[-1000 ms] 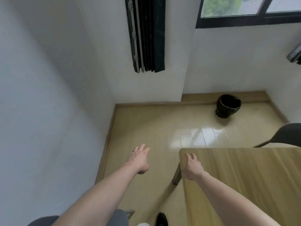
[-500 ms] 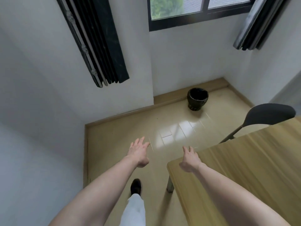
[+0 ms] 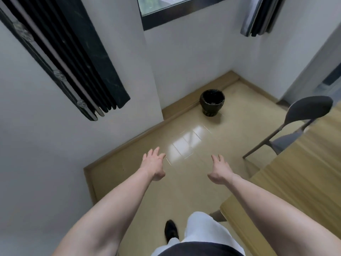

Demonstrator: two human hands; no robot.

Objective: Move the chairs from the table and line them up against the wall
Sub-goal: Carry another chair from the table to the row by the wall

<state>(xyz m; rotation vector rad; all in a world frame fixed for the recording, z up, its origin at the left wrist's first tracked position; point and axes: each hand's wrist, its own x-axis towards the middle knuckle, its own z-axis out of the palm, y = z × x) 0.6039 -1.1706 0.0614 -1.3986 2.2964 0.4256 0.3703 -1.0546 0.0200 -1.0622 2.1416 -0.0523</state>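
A dark grey chair (image 3: 306,115) with thin angled legs stands at the right, tucked against the far side of the light wooden table (image 3: 299,185). Its seat is partly hidden by the tabletop. My left hand (image 3: 154,166) is stretched out over the floor, fingers apart, holding nothing. Level with it and to its right, my right hand (image 3: 219,169) is also open and empty, just left of the table's corner. Both hands are well short of the chair.
A black waste bin (image 3: 212,102) stands on the beige floor near the far wall under the window. A white wall with a black curtain (image 3: 73,61) runs along the left. My leg and black shoe (image 3: 170,231) are below.
The view has swung right and I have stepped forward. The chair has come fully into view. My right hand has moved off the table's corner and now hangs over the floor.
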